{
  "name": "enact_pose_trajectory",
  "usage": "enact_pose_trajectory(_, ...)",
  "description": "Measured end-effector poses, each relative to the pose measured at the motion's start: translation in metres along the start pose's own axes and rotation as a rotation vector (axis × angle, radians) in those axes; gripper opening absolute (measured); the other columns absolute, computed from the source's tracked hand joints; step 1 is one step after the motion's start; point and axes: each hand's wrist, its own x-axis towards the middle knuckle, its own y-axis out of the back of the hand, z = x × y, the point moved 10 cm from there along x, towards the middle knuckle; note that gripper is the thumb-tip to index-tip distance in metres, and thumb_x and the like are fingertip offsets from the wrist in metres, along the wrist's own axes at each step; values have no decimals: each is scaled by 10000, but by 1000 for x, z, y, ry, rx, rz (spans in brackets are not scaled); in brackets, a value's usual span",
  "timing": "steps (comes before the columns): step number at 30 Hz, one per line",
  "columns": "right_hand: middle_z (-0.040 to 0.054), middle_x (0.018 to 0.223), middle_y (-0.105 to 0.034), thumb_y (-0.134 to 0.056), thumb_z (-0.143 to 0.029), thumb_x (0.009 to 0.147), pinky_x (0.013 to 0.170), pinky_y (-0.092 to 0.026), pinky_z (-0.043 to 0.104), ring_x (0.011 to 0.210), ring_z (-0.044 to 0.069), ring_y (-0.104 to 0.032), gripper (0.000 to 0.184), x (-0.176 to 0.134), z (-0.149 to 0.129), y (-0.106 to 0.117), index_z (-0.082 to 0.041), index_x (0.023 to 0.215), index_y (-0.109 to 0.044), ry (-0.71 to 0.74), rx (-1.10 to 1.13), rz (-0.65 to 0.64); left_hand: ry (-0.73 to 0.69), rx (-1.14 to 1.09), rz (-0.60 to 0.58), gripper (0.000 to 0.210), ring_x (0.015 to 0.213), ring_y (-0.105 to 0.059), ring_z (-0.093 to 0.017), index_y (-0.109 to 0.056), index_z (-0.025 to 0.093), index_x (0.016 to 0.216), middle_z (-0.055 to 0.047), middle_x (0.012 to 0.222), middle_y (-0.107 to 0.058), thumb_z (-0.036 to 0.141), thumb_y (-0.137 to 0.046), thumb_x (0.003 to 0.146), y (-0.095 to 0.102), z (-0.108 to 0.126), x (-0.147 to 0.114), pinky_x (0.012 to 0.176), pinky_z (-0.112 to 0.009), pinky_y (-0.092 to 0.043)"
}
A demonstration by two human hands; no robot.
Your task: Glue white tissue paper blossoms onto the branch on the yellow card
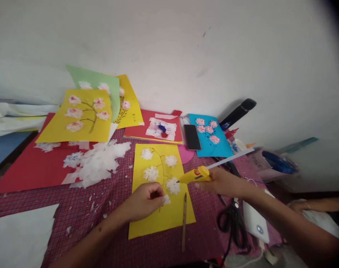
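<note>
My right hand [221,182] is closed round a yellow glue gun [194,175], with a long white glue stick [233,157] poking out of its back. The nozzle points left, at or just above a white paper flower [173,185] on a yellow sheet [147,227]. That sheet bears a drawn branch and several white flowers. Over its lower part, my left hand [148,201] pinches a small piece of white paper [166,200]. A thin wooden stick with a dark tip [184,223] lies across the sheet's lower right edge.
Black scissors [233,223], a white power bank [257,219] and cables lie at right. Behind are a phone [192,137] and a blue flower card [214,149]. White paper scraps [102,160] heap on red paper at left, below finished flower cards [85,123]. Another person's arm [322,204] shows far right.
</note>
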Motion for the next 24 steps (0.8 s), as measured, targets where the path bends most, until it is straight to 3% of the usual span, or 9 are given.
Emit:
enact_pose_trajectory(5, 4, 974, -743, -588, -327, 879, 778, -508, 280, 853, 198, -670, 309, 5, -11, -2, -224, 1138, -723, 37, -57, 20, 17, -6, 1, 146, 618, -438, -111, -585, 179, 765, 37, 675, -504, 313, -615, 816, 0, -2, -1, 567, -220, -340)
enact_pose_trajectory(24, 6, 792, -759, -654, -390, 825, 754, -525, 290, 795, 223, -691, 227, 11, -2, -4, -244, 950, -774, -20, -190, 81, 24, -15, -4, 148, 605, -438, -110, -582, 182, 756, 35, 662, -512, 315, -619, 809, 0, -1, 0, 554, -218, -335)
